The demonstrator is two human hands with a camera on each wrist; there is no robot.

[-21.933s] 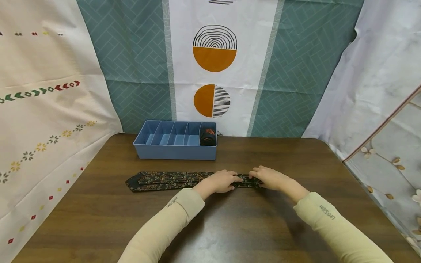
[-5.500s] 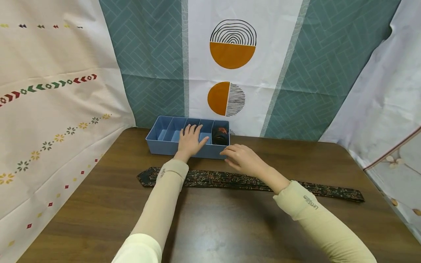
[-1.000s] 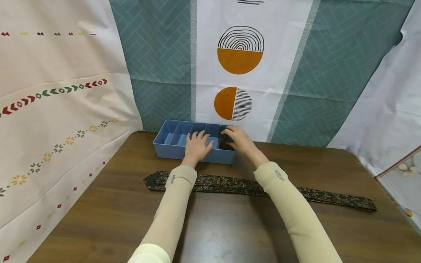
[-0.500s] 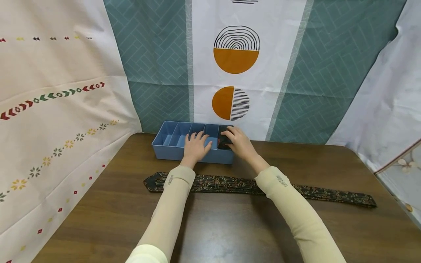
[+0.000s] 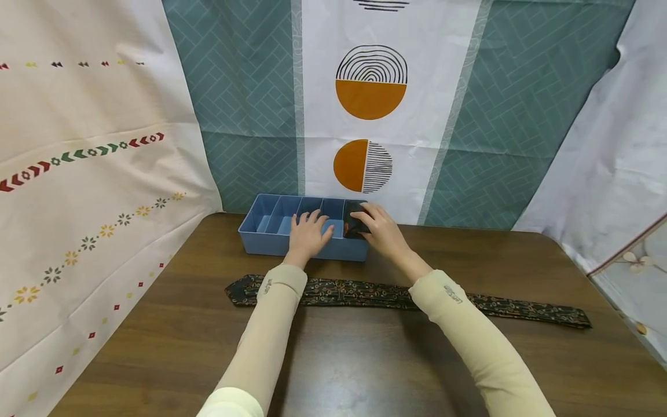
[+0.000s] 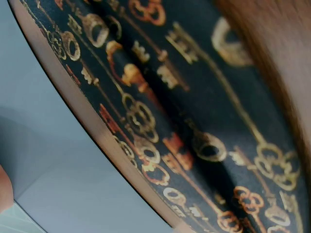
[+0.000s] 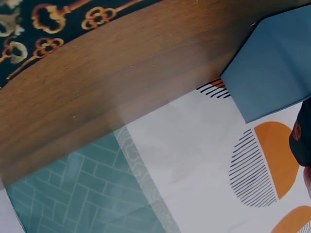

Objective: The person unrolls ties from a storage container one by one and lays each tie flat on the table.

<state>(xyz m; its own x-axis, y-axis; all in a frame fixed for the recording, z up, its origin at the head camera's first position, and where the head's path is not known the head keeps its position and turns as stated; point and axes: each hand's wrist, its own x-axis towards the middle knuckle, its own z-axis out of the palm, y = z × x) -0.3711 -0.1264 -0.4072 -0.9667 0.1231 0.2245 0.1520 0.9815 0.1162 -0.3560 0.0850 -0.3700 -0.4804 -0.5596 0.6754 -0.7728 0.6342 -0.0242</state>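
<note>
A long dark necktie (image 5: 359,293) printed with gold and orange keys lies stretched across the table, its pointed end at the left. Behind it stands a blue divided box (image 5: 292,246). In the box's rightmost compartment sits a dark rolled bundle (image 5: 351,223) with an orange motif, probably another rolled necktie. My right hand (image 5: 384,234) grips this roll from the right with curled fingers; the right wrist view shows part of the roll (image 7: 302,138) above the box edge. My left hand (image 5: 306,237), fingers spread, is at the box's front rim over the middle compartments.
The brown wooden table (image 5: 339,365) ends at hanging cloths behind and at both sides. A patterned curtain (image 5: 250,116) stands close behind the box. Thin dividers (image 5: 276,214) split the box into several compartments. Both forearms cross above the necktie.
Earlier both hands were on the necktie, which has since been spread out longer. The right hand then moved to the roll in the box; over the last second the roll has turned slightly.
</note>
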